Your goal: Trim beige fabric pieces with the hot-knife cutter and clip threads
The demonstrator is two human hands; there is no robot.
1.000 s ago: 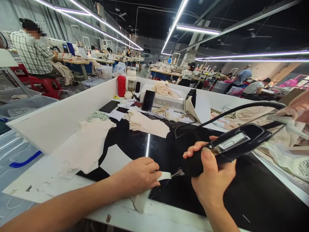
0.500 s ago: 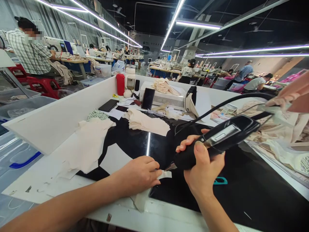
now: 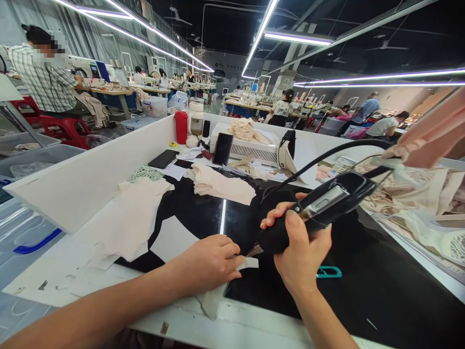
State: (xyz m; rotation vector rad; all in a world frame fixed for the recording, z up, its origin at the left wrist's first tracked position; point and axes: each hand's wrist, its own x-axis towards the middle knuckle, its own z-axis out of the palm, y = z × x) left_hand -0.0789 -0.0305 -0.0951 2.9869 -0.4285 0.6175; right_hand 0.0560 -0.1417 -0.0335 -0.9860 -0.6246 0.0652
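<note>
My left hand (image 3: 214, 259) lies low over the black work surface (image 3: 366, 271), its fingers closed on the end of a short pale fabric strip (image 3: 251, 262). Wrapped in my right hand (image 3: 300, 261) is a black corded hand tool (image 3: 321, 203) with a silver panel. The tool slants down to the left, and its narrow tip is close to the strip; I cannot tell whether they touch. A teal, loop-shaped object (image 3: 329, 272) lies just right of my right wrist. Beyond my hands sits a stack of pale fabric pieces (image 3: 221, 184).
More pale fabric (image 3: 127, 223) lies at the left. At the back stand a phone (image 3: 223, 148), a red tumbler (image 3: 180, 127) and a vented white box (image 3: 254, 151). The tool's cable (image 3: 305, 167) arcs right, near hanging pink cloth (image 3: 432, 140). A white panel (image 3: 87, 174) borders the left.
My right hand and the black hand tool have shifted slightly left, and the pink cloth by the cable has swung left too. My left hand and the strip stay in place.
</note>
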